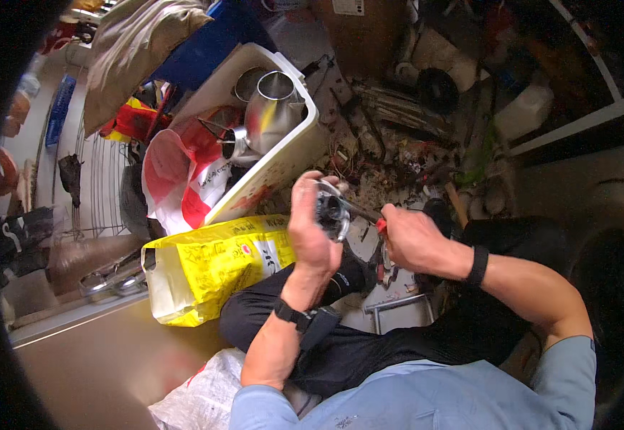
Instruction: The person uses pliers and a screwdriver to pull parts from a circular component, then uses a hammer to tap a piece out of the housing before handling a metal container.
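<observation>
And here I'm working low over my dark-trousered lap: my left hand (313,226) is gripping a round metal part (332,211), fingers and thumb clamped about its shiny rim, its dark hollow middle facing my right side. That part is sitting up in front of my knees, off the floor, just right of the white plastic bin (272,175). Over on the other side, my right hand (416,240) is closing its fingers around a tool (381,226), red showing at the handle, and its thin shaft is running leftward to the part. The pair is blurring a little, so I can't quite tell whether the tip is touching the metal.

Dark bands are circling both my wrists. Beside my left forearm, a yellow bag (215,269) is leaning along the bin's near side. Inside the bin, a silvery metal jug (275,122) is standing towards the far end, with a red-and-white bag (179,175) bulging over the nearer end. Behind it all, a blue container (219,39) is peeking out past a beige cloth (136,54). Beyond my hands, loose scraps (398,161) are littering the floor, and a white sack (201,390) is slumping by my left elbow.
</observation>
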